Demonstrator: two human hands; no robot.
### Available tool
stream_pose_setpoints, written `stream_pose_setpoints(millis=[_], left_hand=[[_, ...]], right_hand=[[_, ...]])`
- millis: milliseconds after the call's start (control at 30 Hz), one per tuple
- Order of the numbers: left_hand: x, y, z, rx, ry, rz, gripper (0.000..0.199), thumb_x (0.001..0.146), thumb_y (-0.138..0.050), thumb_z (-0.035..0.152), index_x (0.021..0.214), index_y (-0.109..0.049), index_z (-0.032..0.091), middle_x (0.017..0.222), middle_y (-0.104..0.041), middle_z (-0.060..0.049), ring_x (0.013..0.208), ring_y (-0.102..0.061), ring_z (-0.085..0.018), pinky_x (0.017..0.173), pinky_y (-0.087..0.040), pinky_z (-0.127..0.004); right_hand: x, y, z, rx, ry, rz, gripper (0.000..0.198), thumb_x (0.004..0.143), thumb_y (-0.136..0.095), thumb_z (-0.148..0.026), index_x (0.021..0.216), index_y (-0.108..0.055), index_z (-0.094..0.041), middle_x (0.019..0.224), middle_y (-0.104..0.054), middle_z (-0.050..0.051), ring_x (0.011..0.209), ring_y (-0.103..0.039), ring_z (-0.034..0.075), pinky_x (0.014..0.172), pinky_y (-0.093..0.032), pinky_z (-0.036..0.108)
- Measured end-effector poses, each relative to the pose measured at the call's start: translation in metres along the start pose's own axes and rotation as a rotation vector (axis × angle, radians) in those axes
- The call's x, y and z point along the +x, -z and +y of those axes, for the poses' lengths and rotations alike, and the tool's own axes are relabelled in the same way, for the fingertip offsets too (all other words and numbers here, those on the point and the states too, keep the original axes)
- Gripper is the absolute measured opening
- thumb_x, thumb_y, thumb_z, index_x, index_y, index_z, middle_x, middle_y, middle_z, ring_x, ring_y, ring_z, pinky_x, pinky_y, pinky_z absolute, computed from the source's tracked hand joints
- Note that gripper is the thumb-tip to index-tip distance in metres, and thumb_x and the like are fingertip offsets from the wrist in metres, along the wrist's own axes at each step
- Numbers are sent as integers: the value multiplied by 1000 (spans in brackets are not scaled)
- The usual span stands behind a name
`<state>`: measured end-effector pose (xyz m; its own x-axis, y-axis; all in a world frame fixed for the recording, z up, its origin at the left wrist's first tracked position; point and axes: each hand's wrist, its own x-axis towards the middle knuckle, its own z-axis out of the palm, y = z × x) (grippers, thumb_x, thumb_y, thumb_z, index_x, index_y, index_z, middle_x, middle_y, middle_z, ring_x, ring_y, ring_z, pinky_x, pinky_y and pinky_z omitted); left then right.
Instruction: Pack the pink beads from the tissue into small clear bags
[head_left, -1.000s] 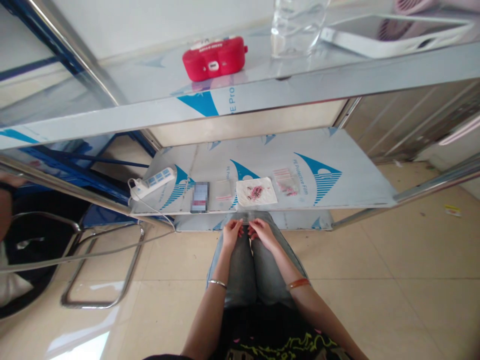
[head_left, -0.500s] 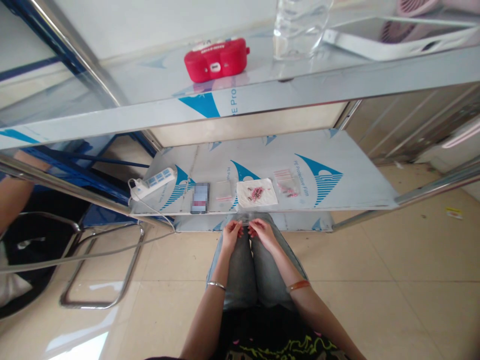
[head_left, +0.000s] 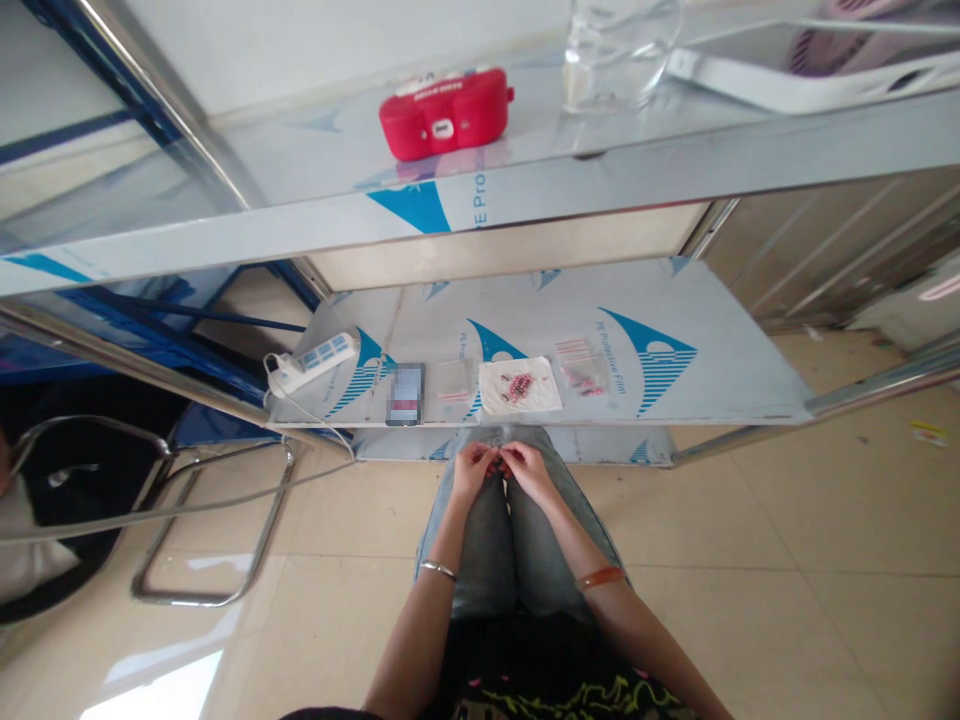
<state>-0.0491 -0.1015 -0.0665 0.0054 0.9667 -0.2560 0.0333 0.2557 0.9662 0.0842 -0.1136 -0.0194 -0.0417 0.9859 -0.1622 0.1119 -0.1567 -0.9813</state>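
Just below the front edge of the lower shelf (head_left: 735,395), the left hand (head_left: 472,468) and right hand (head_left: 527,467) rested on the person's knees (head_left: 504,530), fingertips meeting. They seemed pinched together on something tiny, though what it was could not be told. On that shelf, just beyond the hands, lay a white cloth (head_left: 520,386) strewn with small pink pieces, a clear bag (head_left: 581,368) to its right, a phone (head_left: 406,392) and a power strip (head_left: 311,360) to its left.
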Motion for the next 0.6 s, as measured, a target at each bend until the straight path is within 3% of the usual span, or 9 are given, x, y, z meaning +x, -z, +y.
stream_pose_setpoints(millis=[267,600], left_hand=[[1,-3,4,-28,17,30,32,67,-67,43,66,-64,11,55,-61,-1,43,-48,-7,43,-37,-19],[0,-2,5,-54,22,-39,36,70,-66,44,89,-72,14,75,-70,-4,61,-57,-11,51,-39,-19]], right_hand=[[4,-6,6,-31,-92,63,22,75,-44,-32,79,-63,-22,72,-65,11,69,-62,24,58,-47,35],[-3,3,-8,-43,27,0,21,77,-47,-37,88,-63,-30,72,-64,9,75,-63,26,59,-50,37]])
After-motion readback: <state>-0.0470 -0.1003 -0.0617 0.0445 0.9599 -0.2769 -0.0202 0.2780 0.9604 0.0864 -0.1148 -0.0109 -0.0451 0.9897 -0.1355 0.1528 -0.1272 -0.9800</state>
